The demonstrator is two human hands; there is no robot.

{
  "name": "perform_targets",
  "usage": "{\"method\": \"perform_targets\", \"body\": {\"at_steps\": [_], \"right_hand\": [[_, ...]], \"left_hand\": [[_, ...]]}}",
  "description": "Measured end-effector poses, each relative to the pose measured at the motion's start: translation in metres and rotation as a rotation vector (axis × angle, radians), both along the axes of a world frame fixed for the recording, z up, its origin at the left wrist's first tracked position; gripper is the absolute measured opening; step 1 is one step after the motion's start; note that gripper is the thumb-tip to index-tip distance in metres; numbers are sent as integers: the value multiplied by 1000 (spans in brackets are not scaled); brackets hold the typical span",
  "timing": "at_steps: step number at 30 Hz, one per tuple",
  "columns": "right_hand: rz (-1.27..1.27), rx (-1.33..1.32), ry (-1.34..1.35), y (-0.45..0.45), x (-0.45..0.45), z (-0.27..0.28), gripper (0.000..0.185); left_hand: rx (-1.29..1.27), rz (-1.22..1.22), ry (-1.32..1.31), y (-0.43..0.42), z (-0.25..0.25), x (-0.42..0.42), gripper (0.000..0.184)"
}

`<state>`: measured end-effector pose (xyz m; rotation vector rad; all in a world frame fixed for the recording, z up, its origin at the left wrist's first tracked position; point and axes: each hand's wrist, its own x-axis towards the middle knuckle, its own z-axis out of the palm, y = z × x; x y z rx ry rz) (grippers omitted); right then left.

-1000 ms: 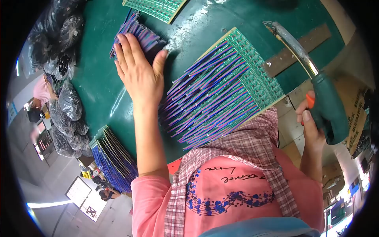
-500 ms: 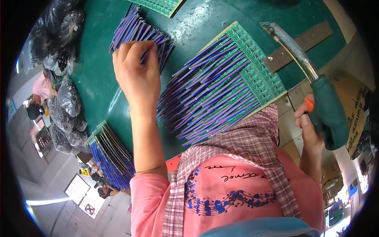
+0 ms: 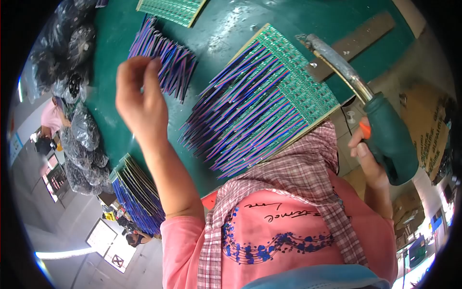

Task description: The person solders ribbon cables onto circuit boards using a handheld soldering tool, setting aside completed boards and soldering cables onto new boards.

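Note:
My right hand (image 3: 368,156) is wrapped around the green handle of a soldering gun (image 3: 392,139) with an orange trigger. Its metal barrel points up and left, the tip above the edge of a green circuit board panel (image 3: 310,84). Rows of pink, blue and black wires (image 3: 240,111) lie across that panel, fanning out to the lower left. My left hand (image 3: 142,94) is raised beside a pile of loose wires (image 3: 166,60), its fingers curled toward the thumb. Whatever sits between those fingertips, if anything, is hidden.
A flat brown bar (image 3: 356,45) lies on the green table (image 3: 236,33) behind the panel. Another circuit board panel (image 3: 173,9) is at the far edge. Black plastic bags (image 3: 82,125) line the left, near a wired stack (image 3: 137,192). A cardboard box (image 3: 423,120) stands right.
My left hand has moved left and slightly down, off the wire pile. The soldering gun has shifted slightly left in view, as has the panel.

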<state>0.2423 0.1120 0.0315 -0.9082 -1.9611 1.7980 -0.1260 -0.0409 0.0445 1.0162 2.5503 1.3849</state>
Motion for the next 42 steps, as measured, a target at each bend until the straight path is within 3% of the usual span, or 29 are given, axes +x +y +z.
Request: {"method": "perform_targets", "body": {"at_steps": [1,3,5,7,12,14,20,24,42], "right_hand": [[18,1,-23,-3,1,0,38],[70,14,-40,-6,7,-4,50],[111,2,-63,-11,13,-10,49],[132,-46,-130,-16,17,-8,49],[356,469,-371,-25,32,-10,47],[386,518,-422,-27,36,-11,45],[315,296,-457,-29,32,-2,26],[190,49,-438,-30,41,-7,23],[309,295,-512,-36,45,-14,17]], "left_hand": [[126,17,-113,5,8,16,5],[-153,-69,28,10,26,54,8],[-253,-350,110,20,27,89,11],[-169,-443,183,35,5,110,16],[-212,-441,388,40,-30,128,23],[-186,-434,398,41,-34,129,27],[-202,-417,463,41,-38,133,27],[-235,-433,539,42,-39,133,28],[-249,-423,581,45,-40,135,28]]}}
